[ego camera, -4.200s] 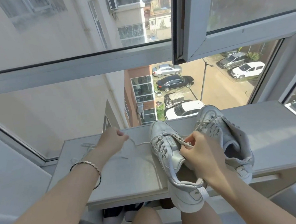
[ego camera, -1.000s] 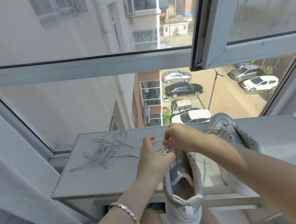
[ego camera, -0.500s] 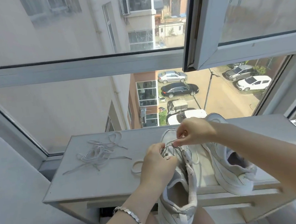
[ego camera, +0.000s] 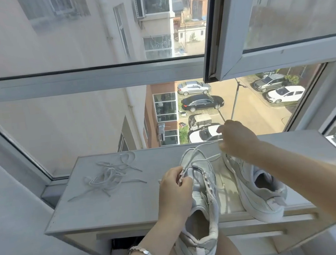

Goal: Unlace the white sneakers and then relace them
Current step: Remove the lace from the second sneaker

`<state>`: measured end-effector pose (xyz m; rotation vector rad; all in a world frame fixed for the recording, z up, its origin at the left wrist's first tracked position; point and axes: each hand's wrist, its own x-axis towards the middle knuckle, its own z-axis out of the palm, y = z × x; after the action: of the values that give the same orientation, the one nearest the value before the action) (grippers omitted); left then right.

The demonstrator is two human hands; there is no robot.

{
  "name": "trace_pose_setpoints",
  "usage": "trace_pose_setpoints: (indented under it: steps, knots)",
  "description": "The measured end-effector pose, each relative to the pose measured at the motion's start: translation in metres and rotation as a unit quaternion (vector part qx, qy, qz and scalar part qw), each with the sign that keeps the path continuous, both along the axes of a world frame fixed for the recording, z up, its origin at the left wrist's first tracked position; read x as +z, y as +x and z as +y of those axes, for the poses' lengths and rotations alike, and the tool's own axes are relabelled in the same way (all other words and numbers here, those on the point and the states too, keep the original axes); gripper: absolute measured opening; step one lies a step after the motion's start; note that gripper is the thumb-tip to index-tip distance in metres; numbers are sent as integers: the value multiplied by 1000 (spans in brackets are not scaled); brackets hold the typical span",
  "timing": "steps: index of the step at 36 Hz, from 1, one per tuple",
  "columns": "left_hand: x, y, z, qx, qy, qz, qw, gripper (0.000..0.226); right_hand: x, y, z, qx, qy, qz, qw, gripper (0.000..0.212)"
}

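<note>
My left hand (ego camera: 174,186) pinched lace (ego camera: 201,151) at near sneaker (ego camera: 202,202); right hand (ego camera: 235,139) gripped same lace, raised. Loose lace (ego camera: 108,175) lay on tabletop (ego camera: 117,205).

There is 1 view only, from a camera worn on the person's head. It looks forward and down, close over a grey ledge (ego camera: 113,203) set against a window frame (ego camera: 87,79), with both forearms reaching in from the bottom edge. The wide lens bends the frame lines near the edges. Beyond the glass it looks steeply down from high up onto parked cars (ego camera: 201,102). No 2nd view shares the scene.
</note>
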<state>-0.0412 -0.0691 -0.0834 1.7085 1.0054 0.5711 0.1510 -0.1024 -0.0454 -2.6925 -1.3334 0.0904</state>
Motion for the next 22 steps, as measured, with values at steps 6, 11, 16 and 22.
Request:
trace_pose_setpoints:
  steps: [6, 11, 16, 22]
  knots:
    - [1, -1, -5, -7, 17, -10, 1000, 32, -9, -44, 9, 315, 62, 5, 947, 39]
    - [1, -1, -5, 1, 20, -8, 1000, 31, -9, -46, 16, 352, 50, 39, 934, 25]
    - [0, 0, -8, 17, 26, -6, 1000, 38, -8, -39, 16, 350, 25, 45, 935, 20]
    - [0, 2, -7, 20, 15, 0, 1000, 36, -13, -39, 12, 337, -3, 12, 941, 24]
